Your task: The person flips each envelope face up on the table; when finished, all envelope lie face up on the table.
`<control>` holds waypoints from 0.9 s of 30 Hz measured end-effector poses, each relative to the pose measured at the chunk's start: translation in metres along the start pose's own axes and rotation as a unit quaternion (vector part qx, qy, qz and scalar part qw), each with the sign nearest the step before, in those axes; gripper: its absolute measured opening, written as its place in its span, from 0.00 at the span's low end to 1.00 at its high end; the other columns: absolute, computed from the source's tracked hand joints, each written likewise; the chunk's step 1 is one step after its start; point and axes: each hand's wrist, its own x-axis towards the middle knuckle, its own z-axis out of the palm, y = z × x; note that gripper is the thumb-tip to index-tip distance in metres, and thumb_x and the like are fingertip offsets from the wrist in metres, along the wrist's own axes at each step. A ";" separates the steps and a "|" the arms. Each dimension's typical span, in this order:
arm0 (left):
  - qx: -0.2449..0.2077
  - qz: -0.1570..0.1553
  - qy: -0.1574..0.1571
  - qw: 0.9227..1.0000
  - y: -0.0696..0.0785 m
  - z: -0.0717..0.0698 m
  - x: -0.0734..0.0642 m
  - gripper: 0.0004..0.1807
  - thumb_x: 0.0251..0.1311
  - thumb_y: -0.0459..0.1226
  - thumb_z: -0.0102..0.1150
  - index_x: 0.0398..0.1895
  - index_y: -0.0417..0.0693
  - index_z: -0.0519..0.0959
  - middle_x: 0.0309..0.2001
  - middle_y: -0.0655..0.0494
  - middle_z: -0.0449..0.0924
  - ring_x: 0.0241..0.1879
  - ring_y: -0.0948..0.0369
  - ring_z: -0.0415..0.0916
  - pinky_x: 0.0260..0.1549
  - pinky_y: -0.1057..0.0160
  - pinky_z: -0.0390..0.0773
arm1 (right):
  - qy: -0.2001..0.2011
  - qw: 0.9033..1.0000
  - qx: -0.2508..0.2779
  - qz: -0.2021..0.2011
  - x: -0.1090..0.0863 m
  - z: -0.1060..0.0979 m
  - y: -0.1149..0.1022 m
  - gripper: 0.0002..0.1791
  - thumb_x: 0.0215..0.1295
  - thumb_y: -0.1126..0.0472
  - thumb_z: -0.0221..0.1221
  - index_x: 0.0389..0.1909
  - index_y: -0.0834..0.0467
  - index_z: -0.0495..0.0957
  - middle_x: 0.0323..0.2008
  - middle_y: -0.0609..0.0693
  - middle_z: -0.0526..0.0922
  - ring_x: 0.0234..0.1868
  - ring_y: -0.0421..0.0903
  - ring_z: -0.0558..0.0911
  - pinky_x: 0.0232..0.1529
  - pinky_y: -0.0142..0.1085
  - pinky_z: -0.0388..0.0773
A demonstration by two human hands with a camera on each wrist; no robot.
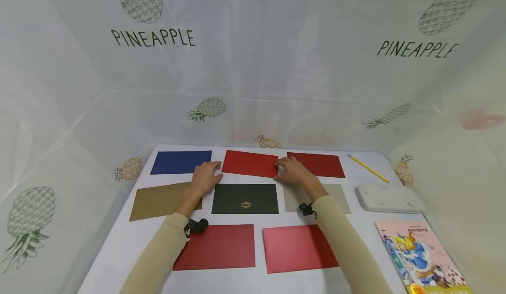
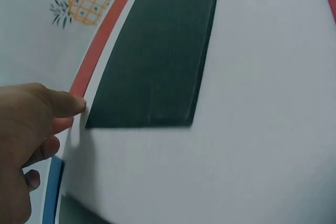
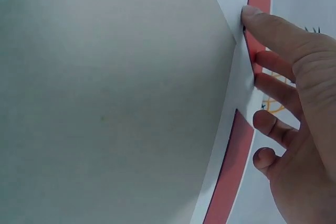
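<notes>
A bright red, flat rectangular card (image 1: 250,163) lies slightly askew in the middle of the back row. At its left edge is my left hand (image 1: 205,176), thumb and fingertips spread beside the corner. My right hand (image 1: 293,170) is at the opposite edge, its thumb and fingertips touching the card. In the right wrist view the fingers (image 3: 273,85) are loosely bent along the red edge. A dark green card (image 1: 245,197) with a gold emblem lies just in front. Beneath the right wrist is a pale grey card (image 1: 336,195), and under the left one a gold-brown card (image 1: 158,201).
A blue card (image 1: 181,162) and a dark red card (image 1: 322,165) flank the back row. Two more red cards (image 1: 221,246) (image 1: 296,248) lie in front. On the right are a yellow pencil (image 1: 368,168), a white case (image 1: 389,198) and an illustrated book (image 1: 421,254).
</notes>
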 end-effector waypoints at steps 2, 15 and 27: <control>-0.008 -0.003 0.003 1.000 0.002 0.001 0.000 0.25 0.61 0.39 0.68 0.61 0.42 0.79 0.50 0.49 0.86 0.53 0.47 0.79 0.51 0.44 0.72 | -0.001 1.000 0.006 -0.004 0.001 0.001 0.000 0.34 0.59 0.45 0.70 0.65 0.51 0.76 0.69 0.54 0.72 0.70 0.57 0.66 0.69 0.58 0.62; -0.096 -0.023 0.012 0.995 -0.005 0.008 0.003 0.27 0.57 0.33 0.69 0.63 0.42 0.78 0.46 0.48 0.86 0.47 0.48 0.78 0.54 0.43 0.69 | -0.009 1.000 0.023 0.011 0.003 0.002 -0.005 0.34 0.60 0.45 0.70 0.66 0.51 0.76 0.67 0.54 0.73 0.69 0.56 0.67 0.67 0.54 0.67; -0.090 0.009 0.016 0.996 -0.007 0.009 0.006 0.23 0.60 0.38 0.70 0.59 0.47 0.83 0.46 0.52 0.87 0.51 0.49 0.77 0.48 0.46 0.66 | -0.012 1.000 0.017 -0.008 -0.001 0.000 0.005 0.33 0.59 0.45 0.70 0.65 0.49 0.76 0.69 0.53 0.72 0.71 0.58 0.65 0.69 0.56 0.63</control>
